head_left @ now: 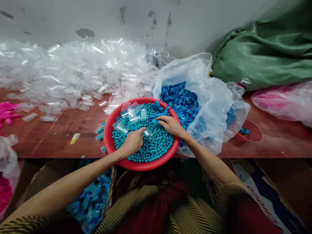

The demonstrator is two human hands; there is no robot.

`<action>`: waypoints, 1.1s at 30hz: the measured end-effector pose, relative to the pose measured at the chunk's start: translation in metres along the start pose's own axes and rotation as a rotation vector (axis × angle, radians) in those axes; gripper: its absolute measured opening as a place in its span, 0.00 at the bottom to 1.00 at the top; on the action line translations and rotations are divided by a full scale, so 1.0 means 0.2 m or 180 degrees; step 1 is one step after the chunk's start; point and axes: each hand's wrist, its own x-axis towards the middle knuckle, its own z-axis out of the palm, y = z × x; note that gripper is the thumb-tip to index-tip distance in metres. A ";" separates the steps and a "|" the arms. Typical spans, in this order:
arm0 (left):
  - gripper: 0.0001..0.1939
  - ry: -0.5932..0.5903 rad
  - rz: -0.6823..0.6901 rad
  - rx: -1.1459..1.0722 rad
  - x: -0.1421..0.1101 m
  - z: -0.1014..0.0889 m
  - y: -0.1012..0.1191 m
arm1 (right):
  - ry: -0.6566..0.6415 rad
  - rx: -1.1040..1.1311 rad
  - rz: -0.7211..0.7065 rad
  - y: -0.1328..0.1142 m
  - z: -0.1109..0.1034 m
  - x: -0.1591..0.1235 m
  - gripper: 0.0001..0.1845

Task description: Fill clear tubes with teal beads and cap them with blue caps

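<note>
A red basin (108, 143) full of small teal balls (156, 148) sits at the table's front edge. My left hand (134, 142) is closed over the balls, its fingers gripping the end of a clear plastic tube (148, 134). Fingers bent, my right hand (171, 126) pinches a blue plastic cap (155, 121) over the basin's right side; its fingertips are partly hidden. More blue caps (159, 110) lie at the basin's back right. Several loose clear tubes (133, 114) rest on the balls towards the back left.
Clear tubes (80, 71) are heaped along the wall. Right of the basin stands an open plastic bag (212, 94) of blue caps. A small red basket (253, 131), a green sack (263, 55) and pink pieces (7, 112) are on the table. Filled tubes (91, 198) lie in a box below.
</note>
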 end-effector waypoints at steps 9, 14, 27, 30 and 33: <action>0.21 -0.0609 0.1875 0.2482 0.10 0.02 -0.05 | 0.0017 -0.0150 -0.0011 0.00 0.01 0.00 0.16; 0.18 -0.0562 0.0866 0.1763 0.05 0.05 0.02 | 0.0001 -0.0409 -0.0063 -0.01 0.01 -0.01 0.15; 0.05 -0.0859 -0.0237 -0.1390 0.31 0.08 0.04 | 0.0104 -0.0130 0.0296 -0.01 0.02 0.00 0.16; 0.06 -0.0910 -0.0356 -0.2059 0.25 0.04 0.01 | -0.0032 0.0199 0.0266 0.00 0.02 0.01 0.16; 0.07 -0.0961 -0.0456 -0.2453 0.23 0.01 0.00 | -0.0142 0.0543 0.0307 0.00 0.04 0.01 0.16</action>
